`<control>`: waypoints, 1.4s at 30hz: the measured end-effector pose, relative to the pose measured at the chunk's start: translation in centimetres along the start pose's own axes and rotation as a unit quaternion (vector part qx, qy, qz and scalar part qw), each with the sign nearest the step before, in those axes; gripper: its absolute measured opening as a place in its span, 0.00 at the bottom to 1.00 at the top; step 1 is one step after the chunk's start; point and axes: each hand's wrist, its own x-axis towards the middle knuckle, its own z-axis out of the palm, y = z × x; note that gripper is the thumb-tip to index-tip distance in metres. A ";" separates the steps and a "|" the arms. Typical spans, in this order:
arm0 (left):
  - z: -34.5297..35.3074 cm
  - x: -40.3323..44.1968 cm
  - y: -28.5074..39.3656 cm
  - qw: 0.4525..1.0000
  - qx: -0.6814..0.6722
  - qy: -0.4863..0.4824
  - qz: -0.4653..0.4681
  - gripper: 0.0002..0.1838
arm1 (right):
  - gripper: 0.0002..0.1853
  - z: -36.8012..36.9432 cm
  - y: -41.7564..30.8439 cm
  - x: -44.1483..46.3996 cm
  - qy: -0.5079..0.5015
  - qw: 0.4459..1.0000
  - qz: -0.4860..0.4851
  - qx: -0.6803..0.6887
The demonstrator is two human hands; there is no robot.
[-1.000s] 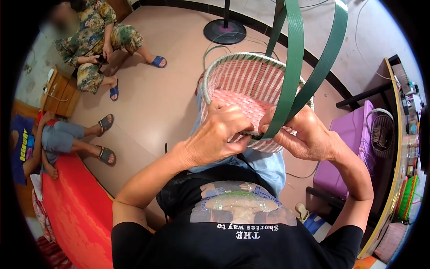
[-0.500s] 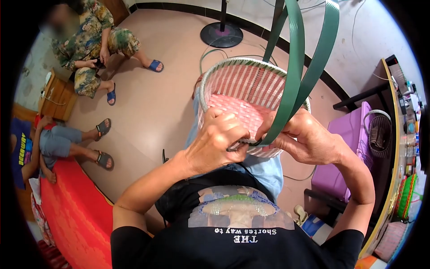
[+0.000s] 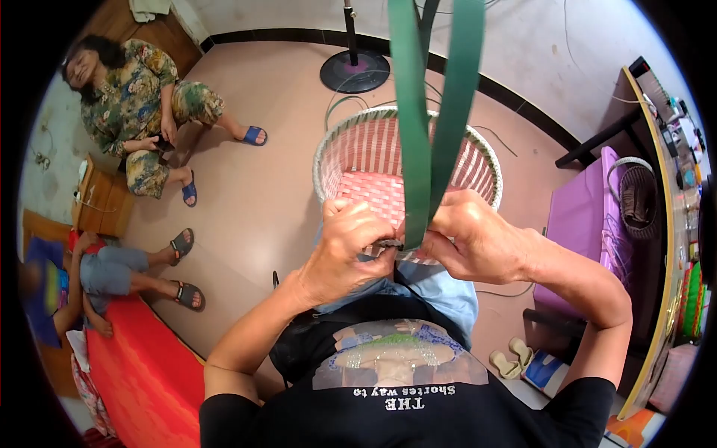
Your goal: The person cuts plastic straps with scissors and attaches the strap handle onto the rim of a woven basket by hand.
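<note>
A round woven basket [image 3: 371, 192], pink and white with a pale braided rim, rests at my lap with its opening toward me. My left hand [image 3: 349, 237] is closed on the near rim, thumb outside, by a dark end piece. Long green plastic strips [image 3: 415, 142] rise from that same spot and run up past the top of the view. Fingers of my right hand [image 3: 470, 235] pinch the base of the green strip against the rim, just right of my left hand. The fingertips partly hide where strip and rim meet.
Two people sit at the left, near a red-covered surface [image 3: 142, 366]. A round black stand base [image 3: 355, 72] is on the floor beyond the basket. At the right are a purple box [image 3: 571, 224], a small dark basket [image 3: 637, 209] and a cluttered shelf [image 3: 648, 321]. Beige shoes [image 3: 511, 360] lie below.
The basket and both hands have shifted slightly left in view. The green strips have swung left and stand more upright. Both hands keep their grip at the rim.
</note>
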 end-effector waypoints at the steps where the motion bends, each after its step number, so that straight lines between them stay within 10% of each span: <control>1: -0.1 0.2 0.1 1.000 0.000 -0.002 -0.004 0.12 | 0.13 -0.1 0.0 0.1 0.005 1.000 -0.003 0.000; 12: -0.4 0.8 0.8 1.000 -0.013 0.006 -0.003 0.15 | 0.09 -0.5 0.1 -0.2 0.030 0.998 -0.042 -0.024; 19: -2.1 1.6 1.6 0.997 -0.058 -0.037 -0.039 0.16 | 0.05 -2.1 -2.1 0.7 -0.006 0.991 0.106 0.088; 42: -2.1 1.8 1.3 0.997 -0.030 -0.077 -0.004 0.11 | 0.07 -1.5 -0.4 0.8 -0.012 1.000 -0.012 -0.015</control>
